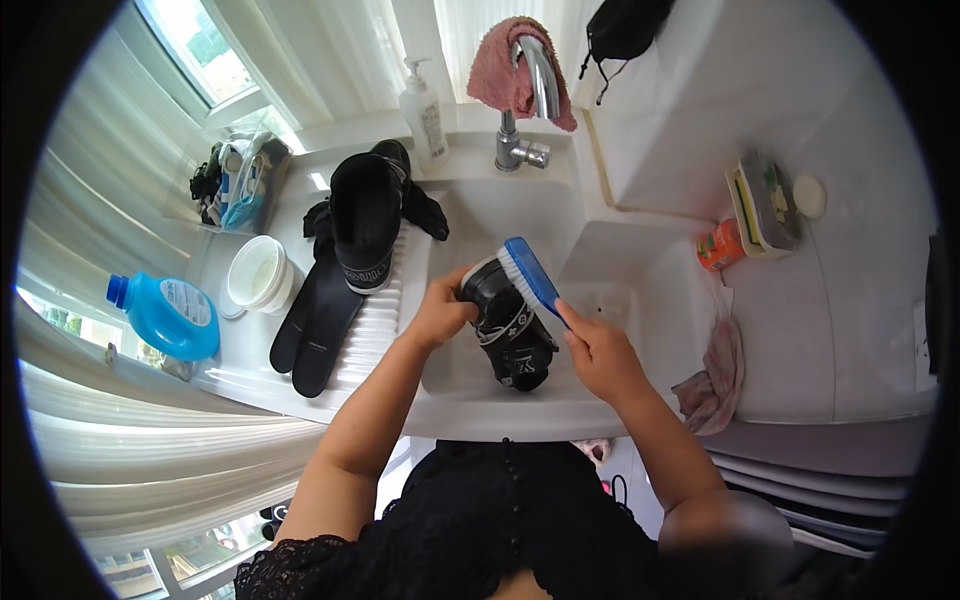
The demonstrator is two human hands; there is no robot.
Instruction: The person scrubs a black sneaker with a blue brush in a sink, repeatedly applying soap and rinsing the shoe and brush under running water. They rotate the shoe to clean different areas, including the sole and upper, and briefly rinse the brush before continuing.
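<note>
Over the sink basin, my left hand (442, 308) grips a black shoe (512, 335) by its side, near one end; the shoe has a white sole edge and pale patterned bands. In my right hand (604, 358) is a blue scrubbing brush (535, 272), its fingers closed round the handle. The white bristles touch or nearly touch the upper end of the shoe. A second black shoe (366, 225) rests on the ribbed washboard left of the basin. Beside it lie two black insoles (325, 335), overlapping, and some black cloth (425, 212).
Left stand a white tub (262, 275), a blue detergent bottle (172, 318) and a clear box (243, 180) of small items. Behind are a pump bottle (424, 115) and a faucet (510, 150) draped with a pink cloth (497, 70). An orange container (719, 247) and damp rag (716, 375) are right.
</note>
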